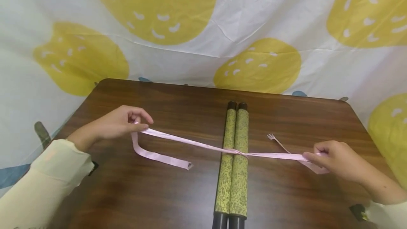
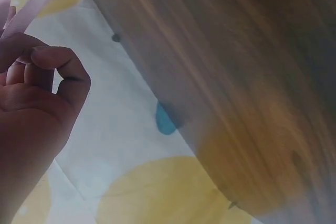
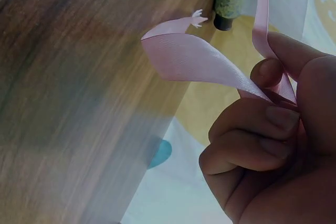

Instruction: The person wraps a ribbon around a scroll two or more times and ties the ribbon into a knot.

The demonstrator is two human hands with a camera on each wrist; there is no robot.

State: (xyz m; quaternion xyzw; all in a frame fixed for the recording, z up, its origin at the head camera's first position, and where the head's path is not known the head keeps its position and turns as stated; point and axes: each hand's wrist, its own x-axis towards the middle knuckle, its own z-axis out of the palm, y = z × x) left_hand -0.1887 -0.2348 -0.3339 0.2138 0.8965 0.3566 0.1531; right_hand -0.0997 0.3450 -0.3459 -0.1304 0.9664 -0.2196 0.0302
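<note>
Pink ribbon (image 1: 184, 139) stretched tautly between both hands, its twisted middle lying across two patterned rolls (image 1: 236, 183) that sat side by side, touching, along a twelve-to-six line on the brown table (image 1: 175, 197). From that twist, one stretch ran between nine and ten o'clock to the left hand (image 1: 117, 123), the other to three o'clock, where it met the right hand (image 1: 338, 160). At the left, the ribbon was pinched at the thumb, whose tip lay against it; a finger bent round close to the thumb, and I cannot tell which fingers gripped from behind. A loose tail hung below that hand and trailed towards four o'clock, its cut end near the table. At the right, thumb and forefinger pressed together on the ribbon, with the remaining fingers curled in towards the palm. From this grip the second tail looped out, and its frayed end pointed to ten o'clock of the fingers in the head view, well apart from the rolls.
</note>
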